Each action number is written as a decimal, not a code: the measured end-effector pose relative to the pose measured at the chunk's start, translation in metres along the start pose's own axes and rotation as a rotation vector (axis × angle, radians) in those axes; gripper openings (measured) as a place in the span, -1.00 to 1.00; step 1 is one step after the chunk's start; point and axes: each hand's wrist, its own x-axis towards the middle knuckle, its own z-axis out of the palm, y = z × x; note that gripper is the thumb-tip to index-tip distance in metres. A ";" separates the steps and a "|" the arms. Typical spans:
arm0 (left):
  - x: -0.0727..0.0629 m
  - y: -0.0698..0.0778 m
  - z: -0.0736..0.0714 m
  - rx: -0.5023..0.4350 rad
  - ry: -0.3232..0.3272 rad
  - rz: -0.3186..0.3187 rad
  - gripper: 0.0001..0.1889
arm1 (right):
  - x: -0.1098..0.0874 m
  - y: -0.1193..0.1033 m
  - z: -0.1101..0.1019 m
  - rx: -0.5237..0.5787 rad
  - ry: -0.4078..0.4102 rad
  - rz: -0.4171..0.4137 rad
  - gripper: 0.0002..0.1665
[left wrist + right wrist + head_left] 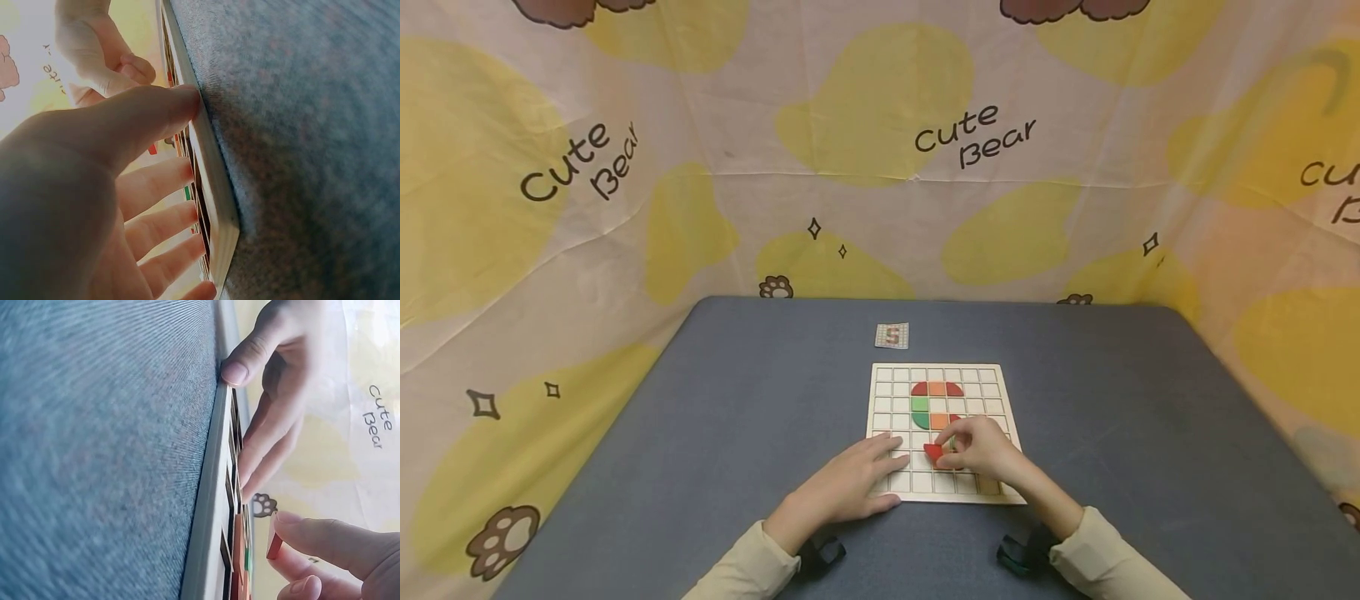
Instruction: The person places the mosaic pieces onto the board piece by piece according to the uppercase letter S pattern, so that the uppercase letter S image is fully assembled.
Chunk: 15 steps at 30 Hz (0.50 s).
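A white gridded wooden board [883,396] lies on the table. My left hand [861,475] rests on its front left part, fingers spread and thumb at the front edge. Between thumb and fingers, my right hand [981,450] pinches a small red tile [274,542] above the front middle of the grid. Set in the grid are a dark red rounded tile [919,389], an orange square tile [937,388], a light green square tile [920,404], a dark green rounded tile [921,421] and several others. My right hand partly hides the tiles near it.
Behind the board lies a small card [892,336] with a gridded, coloured figure. The dark grey table [760,400] extends on both sides of the board. A printed cloth [865,100] hangs around the back and sides. Dark straps [1018,557] are at my wrists.
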 end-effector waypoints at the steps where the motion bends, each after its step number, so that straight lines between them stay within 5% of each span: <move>1: 0.000 0.000 0.000 -0.002 0.002 0.002 -0.47 | 0.000 0.000 0.000 0.000 -0.002 0.000 -0.76; 15: 0.001 0.001 -0.001 -0.003 0.000 0.004 -0.47 | 0.004 -0.003 0.007 -0.015 -0.016 0.012 -0.74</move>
